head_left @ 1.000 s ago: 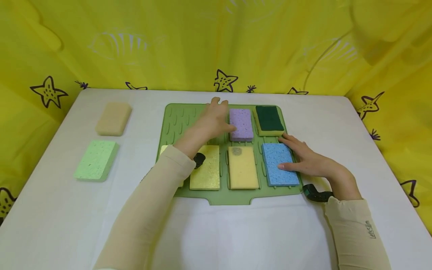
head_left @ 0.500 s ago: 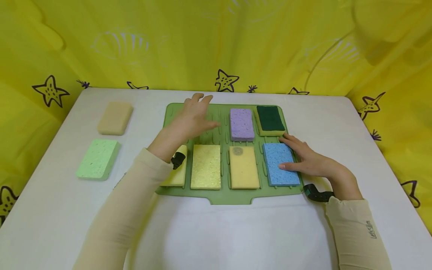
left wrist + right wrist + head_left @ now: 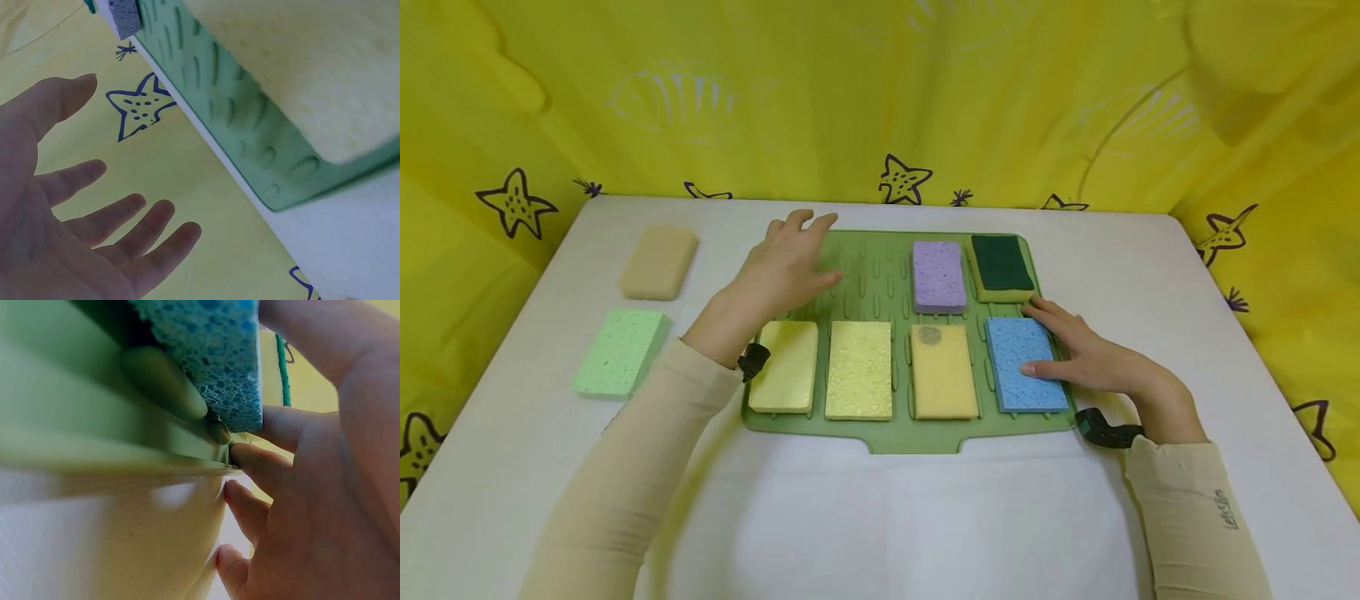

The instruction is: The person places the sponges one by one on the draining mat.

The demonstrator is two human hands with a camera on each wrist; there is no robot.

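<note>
My left hand (image 3: 781, 265) hovers over the back left of a green ridged mat (image 3: 874, 279); its fingers are spread and hold nothing. In the left wrist view, the left palm (image 3: 56, 250) is bare. At the mat's right edge, my right hand (image 3: 1088, 358) rests with its thumb on top of a blue sponge (image 3: 1021, 354) and its fingers stretched along the side. Their tips come close to a dark-green-topped scrub sponge (image 3: 1002, 265). A purple sponge (image 3: 938, 275) lies beside that one. The front row also holds a pale yellow sponge (image 3: 786, 367), a yellow sponge (image 3: 860, 371) and a peach-yellow sponge (image 3: 943, 379).
Off the mat to the left, a beige sponge (image 3: 658, 262) lies behind a light green sponge (image 3: 622, 352) on the white tabletop (image 3: 880, 517). A yellow curtain (image 3: 820, 100) with sea-creature drawings hangs behind and at both sides.
My left hand has moved left, away from the purple sponge and across the mat, uncovering the pale yellow sponge in the front row. The right hand has stayed on the blue sponge.
</note>
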